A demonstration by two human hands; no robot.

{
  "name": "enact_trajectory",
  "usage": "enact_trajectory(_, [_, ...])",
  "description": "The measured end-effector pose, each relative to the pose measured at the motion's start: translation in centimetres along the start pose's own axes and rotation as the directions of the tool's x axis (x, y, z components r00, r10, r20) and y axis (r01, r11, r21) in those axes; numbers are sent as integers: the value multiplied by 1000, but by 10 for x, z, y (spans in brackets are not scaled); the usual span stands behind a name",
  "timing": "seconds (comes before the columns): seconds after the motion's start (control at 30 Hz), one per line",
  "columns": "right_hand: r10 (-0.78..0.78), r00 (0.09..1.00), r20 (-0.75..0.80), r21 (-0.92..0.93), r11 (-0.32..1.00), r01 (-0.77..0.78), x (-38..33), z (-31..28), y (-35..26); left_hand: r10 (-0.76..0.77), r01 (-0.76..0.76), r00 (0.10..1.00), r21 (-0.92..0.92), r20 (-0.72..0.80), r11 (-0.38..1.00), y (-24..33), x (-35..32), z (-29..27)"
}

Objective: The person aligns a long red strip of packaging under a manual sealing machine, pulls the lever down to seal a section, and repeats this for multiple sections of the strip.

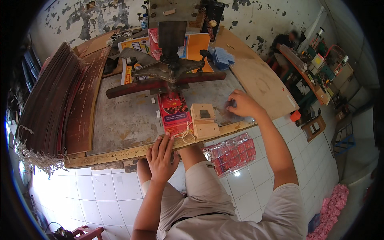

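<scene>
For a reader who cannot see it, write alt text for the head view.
A person's left hand is at the near end of red printed material, partly under a metal press on a worktable. The right hand is curled near the tabletop, right of a wooden block; whether it holds anything is unclear. Dark boards are stacked at left.

Peeling white wall [256,20], white tiled floor [106,188], bright glare

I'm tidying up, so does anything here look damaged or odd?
Yes: the back wall has dark patches of flaked paint, and frayed white strings hang loosely off the near end of the brown stack at left.
</scene>
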State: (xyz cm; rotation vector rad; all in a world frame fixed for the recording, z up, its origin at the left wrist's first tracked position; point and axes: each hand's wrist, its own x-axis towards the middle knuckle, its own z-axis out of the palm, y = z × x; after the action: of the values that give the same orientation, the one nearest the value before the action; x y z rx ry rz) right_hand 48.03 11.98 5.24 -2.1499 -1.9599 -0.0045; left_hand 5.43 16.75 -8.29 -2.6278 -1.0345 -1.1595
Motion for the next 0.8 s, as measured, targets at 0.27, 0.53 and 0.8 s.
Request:
enact_trajectory(0.27, [17, 1000, -6, -212, 977, -18, 0, 7, -18, 5, -5, 1000, 5, 7, 1000, 2, 0, 1])
enact_trajectory(0.53, [-64, 992, -105, -188, 981, 43, -4, 22, -8, -6, 7, 1000, -23, 9, 1000, 3, 1, 0])
enact_trajectory(0.8, [283, 892, -352, 344, 926, -157, -16, 4, 18, 1, -1, 1000, -28, 15, 1000, 3, 2, 2])
